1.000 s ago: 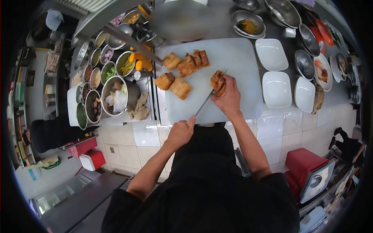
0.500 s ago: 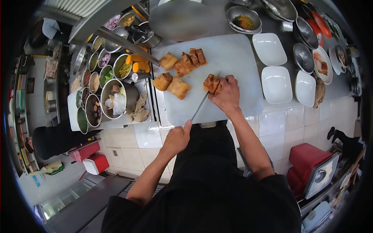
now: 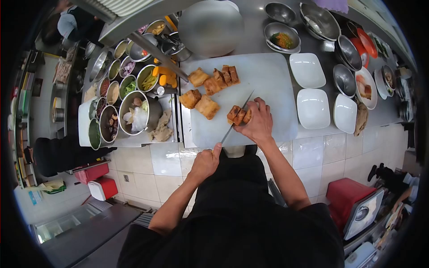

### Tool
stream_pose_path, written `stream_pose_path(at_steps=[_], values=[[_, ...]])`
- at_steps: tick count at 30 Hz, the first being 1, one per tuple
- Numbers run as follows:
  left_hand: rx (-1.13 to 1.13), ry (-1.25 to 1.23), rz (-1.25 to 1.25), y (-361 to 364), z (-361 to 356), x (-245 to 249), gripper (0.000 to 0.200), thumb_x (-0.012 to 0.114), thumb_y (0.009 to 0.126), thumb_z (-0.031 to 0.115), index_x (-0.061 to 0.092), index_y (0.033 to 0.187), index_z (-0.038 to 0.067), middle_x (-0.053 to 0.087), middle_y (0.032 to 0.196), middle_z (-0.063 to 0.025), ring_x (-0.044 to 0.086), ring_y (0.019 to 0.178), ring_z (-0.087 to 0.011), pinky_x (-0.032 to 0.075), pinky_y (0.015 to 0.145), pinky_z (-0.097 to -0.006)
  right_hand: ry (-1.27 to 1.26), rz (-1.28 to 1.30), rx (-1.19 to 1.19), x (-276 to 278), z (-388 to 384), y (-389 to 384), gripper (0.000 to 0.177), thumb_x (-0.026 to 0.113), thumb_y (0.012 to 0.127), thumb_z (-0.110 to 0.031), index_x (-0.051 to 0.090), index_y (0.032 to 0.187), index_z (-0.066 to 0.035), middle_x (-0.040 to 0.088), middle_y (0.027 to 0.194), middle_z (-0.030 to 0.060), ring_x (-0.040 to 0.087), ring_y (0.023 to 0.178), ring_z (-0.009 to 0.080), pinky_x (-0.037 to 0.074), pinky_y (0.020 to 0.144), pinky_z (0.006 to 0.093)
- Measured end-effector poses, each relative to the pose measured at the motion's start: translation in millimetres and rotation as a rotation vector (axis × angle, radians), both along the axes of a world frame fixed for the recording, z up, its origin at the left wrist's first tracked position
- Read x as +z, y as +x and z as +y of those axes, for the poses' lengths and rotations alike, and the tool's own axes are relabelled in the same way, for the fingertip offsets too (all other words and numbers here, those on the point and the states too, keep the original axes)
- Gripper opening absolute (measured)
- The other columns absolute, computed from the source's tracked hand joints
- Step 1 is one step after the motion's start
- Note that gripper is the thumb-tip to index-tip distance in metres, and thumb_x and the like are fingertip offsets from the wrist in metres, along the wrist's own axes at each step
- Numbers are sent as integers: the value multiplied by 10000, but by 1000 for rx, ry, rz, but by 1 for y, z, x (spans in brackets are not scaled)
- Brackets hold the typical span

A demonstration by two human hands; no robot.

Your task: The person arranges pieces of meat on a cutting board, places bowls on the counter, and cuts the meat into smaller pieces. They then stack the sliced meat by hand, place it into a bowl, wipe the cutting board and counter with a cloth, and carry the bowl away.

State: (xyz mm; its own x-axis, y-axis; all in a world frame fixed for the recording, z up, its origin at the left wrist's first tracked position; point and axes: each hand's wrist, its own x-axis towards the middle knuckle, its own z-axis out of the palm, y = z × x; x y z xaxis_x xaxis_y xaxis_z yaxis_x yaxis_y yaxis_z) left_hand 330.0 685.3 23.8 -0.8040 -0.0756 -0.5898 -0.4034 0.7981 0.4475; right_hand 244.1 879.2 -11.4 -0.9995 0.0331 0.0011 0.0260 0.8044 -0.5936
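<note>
My left hand point(image 3: 204, 165) is closed round the handle of a long knife point(image 3: 228, 135), whose blade points up and right over the white cutting board point(image 3: 272, 85). Against the blade lies a browned block of meat, cut into chunks point(image 3: 238, 114). My right hand point(image 3: 260, 123) grips the right end of this meat with bent fingers. Farther left on the board are several browned pieces, among them a squarish one point(image 3: 208, 107) and a sliced one point(image 3: 229, 75).
Left of the board stand pots and bowls of ingredients, with a large pot point(image 3: 154, 111) and a crumpled cloth point(image 3: 161, 127). Right of it are white dishes point(image 3: 313, 109) and metal bowls point(image 3: 345, 79). A metal post point(image 3: 156, 56) slants over the board's upper left.
The whole view has shifted, so the board appears lower. The meat under my right hand now shows more separate chunks, and both hands sit slightly nearer my body relative to the board.
</note>
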Motion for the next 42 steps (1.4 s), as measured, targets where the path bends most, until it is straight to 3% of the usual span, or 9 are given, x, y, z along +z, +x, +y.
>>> stream_pose_path(at_steps=[5,13,15,19,22,28,30,35,42], values=[[2,49,-45,5,-3,34,759,322,1023,516,655,766,-117,603,812,-399,601,876,-552,474,833,-555,10,-88,19,-1,-1,-9,697,854,482,-261,598,1106,-86,485,1304,71,508,1124,323,476,900,454],[30,41,-52,-11,14,-10,770,335,1012,534,664,819,-135,607,861,-413,601,932,-554,460,889,-557,12,24,-5,-8,-1,-18,677,832,517,-230,613,1130,-47,549,1231,87,517,1121,331,484,904,445],[49,33,-60,-11,10,-10,780,334,1009,543,664,835,-142,607,872,-417,600,950,-553,459,901,-554,44,-110,-34,-4,0,-24,669,831,527,-225,621,1134,-38,544,1263,91,517,1132,334,486,910,441],[34,58,-83,-9,5,-4,808,306,1005,567,668,890,-145,608,931,-423,589,996,-553,448,937,-546,41,108,-5,-1,2,-18,851,820,552,-190,482,1326,-89,571,1231,115,526,1127,316,439,939,467],[39,59,-112,-10,10,6,803,306,1005,567,669,904,-142,606,938,-425,587,997,-556,440,946,-546,-19,60,-22,-10,2,-18,916,810,564,-162,403,1383,-116,621,1119,109,548,1086,322,423,926,479],[33,-28,-189,6,1,17,780,312,1012,541,657,897,-149,607,914,-416,587,968,-555,454,913,-548,-80,57,-38,-18,2,-18,891,797,572,-140,402,1369,-110,645,1035,120,574,1018,338,436,905,462],[-24,73,-21,-6,11,0,763,322,1013,529,653,868,-143,602,878,-409,584,927,-560,460,883,-556,-86,52,-33,-22,1,-18,888,798,571,-140,405,1367,-105,644,1040,124,574,1020,338,440,902,462],[11,112,8,-4,7,-6,753,337,1007,537,674,811,-107,605,870,-399,587,913,-560,461,877,-557,-37,31,-102,-8,1,-22,861,797,571,-136,427,1348,-89,640,1082,133,571,1025,353,452,894,463],[75,-5,-34,-26,-28,-4,813,323,990,599,678,830,-115,616,901,-398,599,971,-534,454,922,-538,-152,245,-24,-39,-8,-32,646,776,612,-113,531,1210,-93,598,1104,128,549,1025,355,473,839,465]])
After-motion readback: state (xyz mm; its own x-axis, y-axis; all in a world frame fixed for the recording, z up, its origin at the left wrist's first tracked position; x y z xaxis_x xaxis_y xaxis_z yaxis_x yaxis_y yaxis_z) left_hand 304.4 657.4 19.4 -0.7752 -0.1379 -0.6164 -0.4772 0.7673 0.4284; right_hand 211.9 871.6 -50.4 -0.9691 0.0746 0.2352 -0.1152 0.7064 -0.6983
